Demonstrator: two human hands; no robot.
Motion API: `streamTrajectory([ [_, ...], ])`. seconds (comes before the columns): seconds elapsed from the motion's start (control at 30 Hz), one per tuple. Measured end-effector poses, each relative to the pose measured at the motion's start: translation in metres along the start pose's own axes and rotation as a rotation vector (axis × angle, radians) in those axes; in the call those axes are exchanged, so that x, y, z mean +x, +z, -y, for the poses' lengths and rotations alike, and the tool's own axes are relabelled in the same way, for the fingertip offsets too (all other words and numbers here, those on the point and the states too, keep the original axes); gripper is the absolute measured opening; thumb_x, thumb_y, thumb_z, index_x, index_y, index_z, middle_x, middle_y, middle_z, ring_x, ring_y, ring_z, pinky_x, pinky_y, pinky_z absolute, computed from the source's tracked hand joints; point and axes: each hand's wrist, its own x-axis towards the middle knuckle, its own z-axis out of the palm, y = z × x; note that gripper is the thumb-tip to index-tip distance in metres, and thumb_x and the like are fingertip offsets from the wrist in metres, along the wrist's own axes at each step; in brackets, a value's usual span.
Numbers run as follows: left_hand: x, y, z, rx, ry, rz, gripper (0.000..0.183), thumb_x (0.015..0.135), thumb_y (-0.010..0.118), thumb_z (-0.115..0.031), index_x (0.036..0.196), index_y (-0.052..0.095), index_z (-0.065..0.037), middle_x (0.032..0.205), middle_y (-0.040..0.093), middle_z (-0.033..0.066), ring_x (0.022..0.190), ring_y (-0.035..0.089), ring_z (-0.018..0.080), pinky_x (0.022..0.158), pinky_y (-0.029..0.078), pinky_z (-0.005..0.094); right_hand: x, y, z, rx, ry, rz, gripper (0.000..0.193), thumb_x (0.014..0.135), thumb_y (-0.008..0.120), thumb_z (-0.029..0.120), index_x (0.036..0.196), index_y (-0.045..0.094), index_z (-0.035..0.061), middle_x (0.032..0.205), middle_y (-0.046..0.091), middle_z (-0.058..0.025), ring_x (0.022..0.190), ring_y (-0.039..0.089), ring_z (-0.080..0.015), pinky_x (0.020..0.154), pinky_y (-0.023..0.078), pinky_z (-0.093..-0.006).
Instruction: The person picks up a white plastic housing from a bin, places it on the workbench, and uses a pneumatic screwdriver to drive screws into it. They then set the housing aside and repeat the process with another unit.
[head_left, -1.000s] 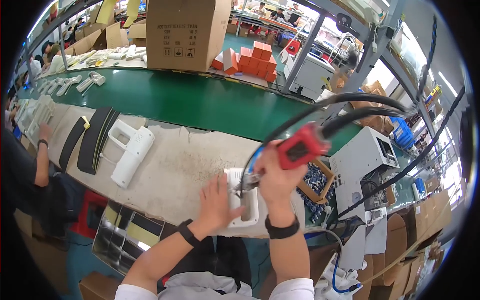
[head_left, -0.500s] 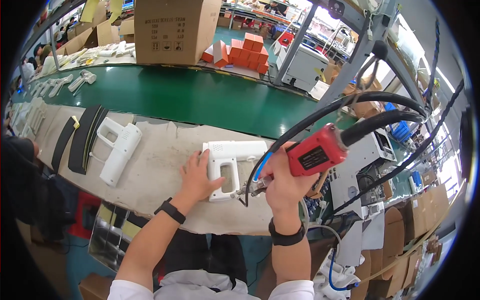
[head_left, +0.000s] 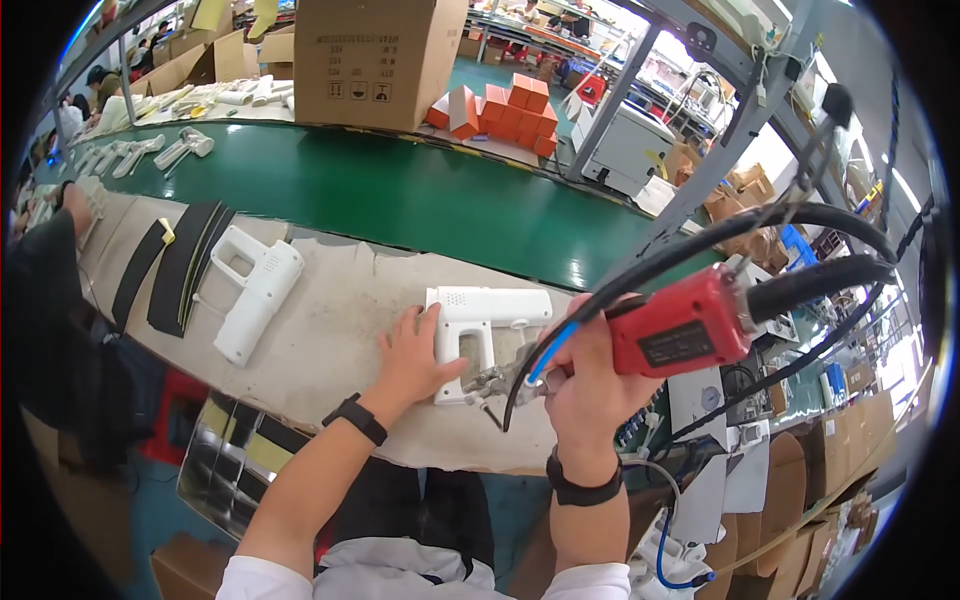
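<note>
In front of me a white gun-shaped plastic housing (head_left: 488, 301) lies flat, its loop handle toward me. My left hand (head_left: 412, 358) rests against its left side, fingers spread, with the thumb near the handle. My right hand (head_left: 583, 400) is wrapped round a red power screwdriver (head_left: 680, 325), which is tilted. Its metal front end (head_left: 495, 382) reaches the lower part of the handle; whether the tip touches a screw cannot be made out. A second white gun-shaped housing (head_left: 257, 295) lies farther left, out of my hands' reach of contact.
Black foam strips (head_left: 185, 270) lie left on the cardboard-covered bench (head_left: 340, 290). A green conveyor belt (head_left: 370, 185) runs behind, with a large carton (head_left: 375, 65) and orange boxes (head_left: 520, 108) beyond. Thick black cables (head_left: 815, 280) hang at right. A co-worker's dark sleeve (head_left: 50, 270) is at far left.
The view has shifted slightly, so the bench appears farther right. The screwdriver has tilted a little more to the right with my right hand. My left hand stays on the housing.
</note>
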Motion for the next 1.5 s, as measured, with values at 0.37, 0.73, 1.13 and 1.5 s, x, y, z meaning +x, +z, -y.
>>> streamTrajectory([
  [0.37,0.001,0.004,0.006,-0.052,0.027,-0.003,0.09,0.072,0.071,-0.049,0.143,0.032,-0.011,0.14,0.035,0.0212,0.13,0.035,0.0386,0.1,0.021,0.0661,-0.017,0.025,-0.045,-0.114,0.12,0.09,0.006,0.084,0.058,0.0,0.086,0.055,-0.0041,0.058,0.056,-0.0043,0.045,0.052,-0.01,0.041,0.038,-0.0226],
  [0.73,-0.008,0.001,0.011,-0.165,0.072,-0.076,0.084,0.075,0.069,-0.033,0.143,0.029,-0.006,0.137,0.037,0.0263,0.121,0.045,0.0434,0.102,0.034,0.052,-0.019,0.022,-0.048,-0.026,0.03,-0.013,0.007,0.085,0.061,0.005,0.089,0.055,0.0023,0.06,0.051,-0.0004,0.05,0.052,-0.0093,0.048,0.043,-0.0234],
  [1.13,-0.092,-0.059,0.03,-0.664,-0.186,-0.301,0.091,0.066,0.073,-0.012,0.142,0.026,-0.001,0.133,0.039,0.0186,0.111,0.051,0.0322,0.087,0.049,0.0372,-0.113,-0.069,-0.03,-0.453,-0.041,-0.002,0.03,0.086,0.056,0.016,0.111,0.053,-0.0007,0.1,0.055,-0.0106,0.089,0.056,-0.0188,0.079,0.047,-0.0315],
  [1.5,-0.174,-0.088,0.063,-0.757,0.059,-0.615,0.059,0.08,0.057,-0.005,0.136,0.04,0.0,0.129,0.047,0.0156,0.095,0.053,0.0206,0.09,0.043,0.0334,-0.188,-0.134,-0.053,0.299,1.28,0.298,0.051,0.083,0.064,0.017,0.128,0.049,-0.0027,0.088,0.061,-0.0049,0.072,0.058,-0.0112,0.062,0.047,-0.0235],
])
